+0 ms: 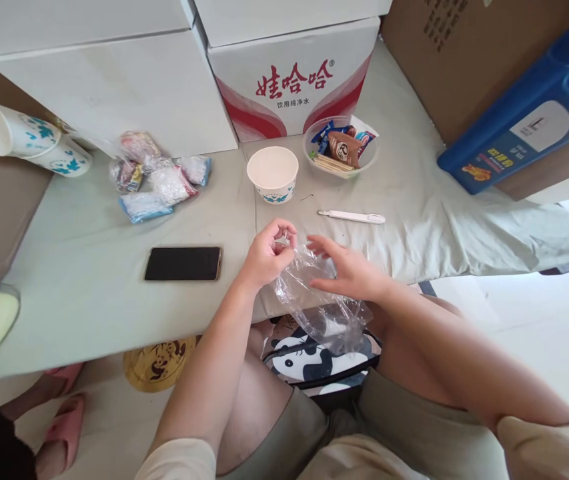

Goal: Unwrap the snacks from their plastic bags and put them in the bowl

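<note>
My left hand (270,252) pinches the top of a clear plastic bag (321,310), which hangs over the table's front edge above my lap. Beside it, my right hand (347,268) has its fingers spread around the bag's upper part, thumb apart from the fingers. A white paper bowl (273,175) with a blue-green leaf print stands just beyond my hands. To its right is a clear plastic bowl (341,150) filled with wrapped snacks. A white utility knife (351,217) lies in front of that bowl.
A phone (183,264) and several plastic-wrapped packets (164,180) lie to the left. Stacked paper cups (34,137) lean at the far left. White cartons (294,80) line the back; a blue bottle (519,113) stands right. Another person's foot in a pink slipper (67,427) shows below.
</note>
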Demonstrator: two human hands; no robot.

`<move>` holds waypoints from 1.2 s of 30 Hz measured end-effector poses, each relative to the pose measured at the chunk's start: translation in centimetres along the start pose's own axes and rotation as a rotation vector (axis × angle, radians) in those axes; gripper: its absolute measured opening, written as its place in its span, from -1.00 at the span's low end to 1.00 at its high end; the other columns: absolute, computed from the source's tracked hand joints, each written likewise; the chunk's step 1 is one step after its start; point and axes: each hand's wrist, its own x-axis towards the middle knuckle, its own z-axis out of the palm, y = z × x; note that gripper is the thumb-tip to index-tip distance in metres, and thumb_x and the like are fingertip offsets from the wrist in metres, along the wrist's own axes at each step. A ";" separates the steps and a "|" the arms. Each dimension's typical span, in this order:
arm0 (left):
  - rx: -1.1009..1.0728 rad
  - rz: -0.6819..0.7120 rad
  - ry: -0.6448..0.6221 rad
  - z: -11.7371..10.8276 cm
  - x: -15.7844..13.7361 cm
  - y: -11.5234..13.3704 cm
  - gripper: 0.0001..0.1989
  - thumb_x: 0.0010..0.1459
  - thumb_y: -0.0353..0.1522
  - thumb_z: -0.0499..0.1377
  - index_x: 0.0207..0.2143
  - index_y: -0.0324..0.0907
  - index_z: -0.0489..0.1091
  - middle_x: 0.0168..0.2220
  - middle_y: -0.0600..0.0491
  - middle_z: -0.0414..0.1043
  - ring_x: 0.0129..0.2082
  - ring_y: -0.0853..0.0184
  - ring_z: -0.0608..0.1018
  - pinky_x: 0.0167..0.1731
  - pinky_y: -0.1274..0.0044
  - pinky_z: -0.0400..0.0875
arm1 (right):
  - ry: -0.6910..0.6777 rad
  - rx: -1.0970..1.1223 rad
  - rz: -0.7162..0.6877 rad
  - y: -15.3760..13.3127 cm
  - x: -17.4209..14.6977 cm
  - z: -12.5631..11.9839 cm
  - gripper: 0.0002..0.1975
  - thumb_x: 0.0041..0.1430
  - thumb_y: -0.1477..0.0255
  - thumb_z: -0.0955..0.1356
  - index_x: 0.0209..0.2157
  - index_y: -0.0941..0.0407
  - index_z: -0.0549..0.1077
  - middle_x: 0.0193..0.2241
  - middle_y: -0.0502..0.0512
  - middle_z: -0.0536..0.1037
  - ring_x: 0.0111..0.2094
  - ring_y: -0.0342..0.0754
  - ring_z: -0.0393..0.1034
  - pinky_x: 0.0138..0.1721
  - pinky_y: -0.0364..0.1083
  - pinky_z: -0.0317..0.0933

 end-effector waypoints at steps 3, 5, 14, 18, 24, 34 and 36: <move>-0.052 0.047 0.019 -0.4 -0.4 0.2 -0.66 -0.07 -0.45 0.25 -0.18 -0.11 0.34 -0.31 0.13 0.45 -0.55 0.53 0.38 -0.52 0.64 0.27 | -0.175 0.006 0.032 -0.6 0.2 0.1 -0.87 0.20 0.37 0.32 -0.30 0.12 0.48 -0.53 0.01 0.50 -0.49 -0.10 0.41 -0.38 -0.11 0.25; -0.122 0.080 0.159 -1.2 -0.3 -0.2 -0.58 -0.06 -0.38 0.31 -0.10 -0.09 0.33 -0.15 0.04 0.52 -0.30 0.41 0.55 -0.27 0.57 0.43 | -0.175 0.100 0.065 -0.8 -0.1 -0.1 -0.81 0.25 0.35 0.27 -0.41 0.11 0.41 -0.60 -0.04 0.43 -0.57 -0.16 0.34 -0.46 -0.14 0.18; -0.457 -0.464 -0.259 0.3 -1.1 -0.7 -0.45 -0.11 -0.09 0.43 -0.11 -0.20 0.48 -0.08 -0.17 0.62 -0.05 0.11 0.65 -0.08 0.37 0.51 | 0.178 0.613 0.179 -0.5 0.4 -0.2 -0.73 0.19 0.19 0.36 -0.21 0.09 0.37 -0.37 0.01 0.56 -0.57 -0.20 0.39 -0.50 -0.14 0.33; -0.336 -0.414 -0.082 1.1 -0.6 -0.4 -0.58 0.04 -0.17 0.36 -0.11 -0.17 0.45 -0.29 -0.02 0.65 -0.35 0.29 0.68 -0.33 0.52 0.52 | 0.175 0.640 0.179 -0.1 0.4 0.0 -0.68 0.06 0.38 0.38 -0.10 0.07 0.42 -0.11 0.09 0.57 -0.54 -0.23 0.41 -0.48 -0.13 0.36; -0.371 -0.382 -0.033 0.5 0.1 -0.5 -0.66 0.05 -0.23 0.31 -0.14 -0.14 0.40 -0.59 0.14 0.53 -0.66 0.37 0.55 -0.66 0.64 0.33 | 0.369 0.736 0.177 0.8 0.4 -0.3 -0.74 0.01 0.47 0.34 -0.21 0.05 0.51 -0.17 0.01 0.56 -0.64 -0.33 0.17 -0.62 -0.18 0.09; -0.580 -0.273 0.079 0.0 0.0 -0.6 -0.77 -0.07 -0.22 0.30 -0.55 -0.21 0.45 -0.57 0.10 0.43 -0.54 0.41 0.49 -0.45 0.55 0.46 | 0.363 1.163 0.271 0.5 0.5 -1.5 -0.92 -0.09 0.39 0.38 -0.48 0.09 0.43 -0.09 0.07 0.53 -0.37 -0.14 0.34 -0.40 -0.11 0.33; -0.378 -0.227 0.106 -0.1 0.1 -0.9 -0.71 0.03 -0.16 0.26 -0.56 -0.20 0.47 -0.52 0.08 0.44 -0.48 0.40 0.48 -0.41 0.54 0.44 | 0.397 1.119 0.335 0.6 0.7 -1.5 -0.80 0.03 0.23 0.34 -0.37 0.07 0.43 -0.06 0.10 0.51 -0.27 -0.07 0.38 -0.35 -0.09 0.37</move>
